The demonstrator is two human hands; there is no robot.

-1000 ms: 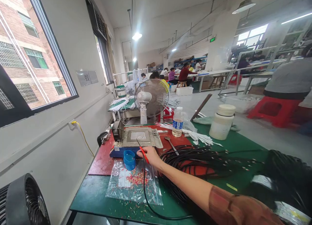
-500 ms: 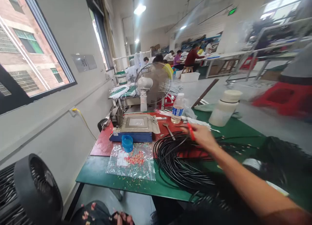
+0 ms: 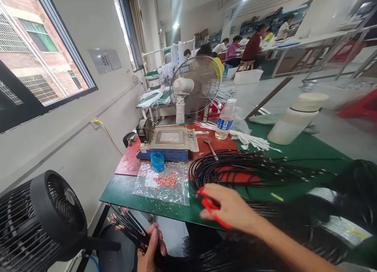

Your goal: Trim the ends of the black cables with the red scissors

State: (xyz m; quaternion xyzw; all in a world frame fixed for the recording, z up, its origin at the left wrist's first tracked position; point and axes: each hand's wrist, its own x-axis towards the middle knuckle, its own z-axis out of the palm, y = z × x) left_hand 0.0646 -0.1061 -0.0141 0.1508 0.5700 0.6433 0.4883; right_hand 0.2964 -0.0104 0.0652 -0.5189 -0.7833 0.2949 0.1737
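My left hand is closed around a bundle of black cables at the bottom, left of centre. Their bared ends, showing red and yellowish wires, point up and left. My right hand grips a red-handled hand tool above the table's front edge. Two handle arms stand apart; motion blurs the tool's head, so its exact kind is unclear. Just beyond that hand lies a coil of black cables, its loose ends spreading right. More black cable runs across below the hands.
On the green table are a blue-based heating unit, a blue cup, a plastic bag with red and yellow scraps, a spoon, a bottle and a white jug. Fans stand left and behind.
My right hand has come back from over the far side of the coil toward the front edge, tool still held. My left hand and its cable bundle have risen further into view.
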